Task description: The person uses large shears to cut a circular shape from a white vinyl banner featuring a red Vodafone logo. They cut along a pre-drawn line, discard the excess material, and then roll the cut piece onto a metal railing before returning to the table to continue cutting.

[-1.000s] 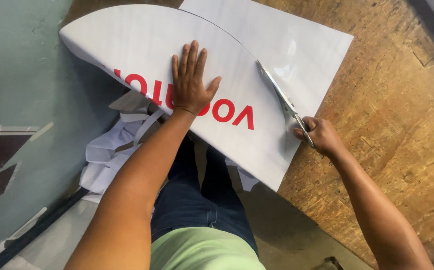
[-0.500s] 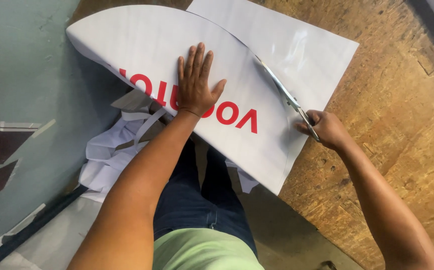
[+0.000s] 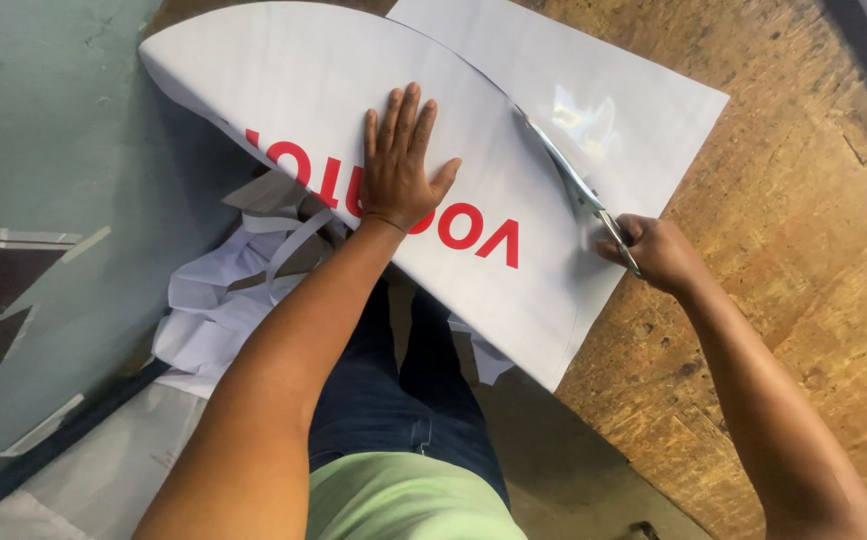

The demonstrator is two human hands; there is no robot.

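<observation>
**Scissors partway through a white printed sheet**

Where the wooden worktop (image 3: 803, 200) shows on my right, I see a worn, brown, chipboard-like surface with dark scuffs, and the white sheet (image 3: 353, 110) lies across it. To my left the ground is a dull grey-green floor (image 3: 43, 150) with pale offcuts (image 3: 223, 300) of the same white material heaped near my legs, and a dark strip running along the lower left.

One half of the sheet, bearing large red letters, curves up and over towards me; the plain glossy half lies flat beyond it on the worktop.

My left hand (image 3: 400, 170) presses flat on the lettered half, palm down, fingers spread wide and pointing away from me, gripping nothing. The forearm runs straight back to my body.

My right hand (image 3: 653, 250) is curled closed around the handles of a pair of scissors (image 3: 578, 185), wrist low over the worktop near the sheet's right edge. The blades point away and to the left, lying along the cut line between the two halves, slightly parted.
</observation>
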